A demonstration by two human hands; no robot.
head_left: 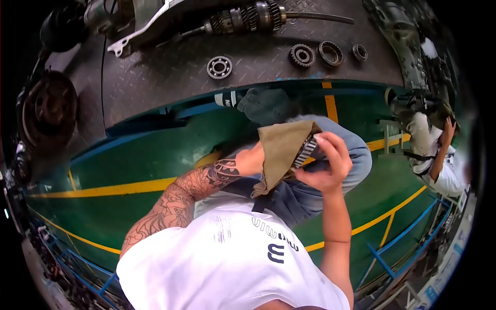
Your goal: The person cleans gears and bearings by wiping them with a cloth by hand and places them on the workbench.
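Observation:
My left hand (251, 157) is closed on an olive-brown cloth (281, 150), which hides most of its fingers. The cloth drapes around one side of what looks like a needle roller bearing (305, 153), a dark ring with bright, evenly spaced rollers. Fingers and thumb of my right hand (330, 163) pinch the bearing's exposed edge from the right. Both hands are above my lap, in front of the bench edge. The part of the bearing inside the cloth is hidden.
On the dark metal bench (155, 82) lie a ball bearing (219, 67), a toothed gear (302, 55), a larger ring (330, 53), a small gear (359, 52) and a gear shaft (243, 19). A rusty round part (50, 103) is at left. Another person (436, 150) sits at right.

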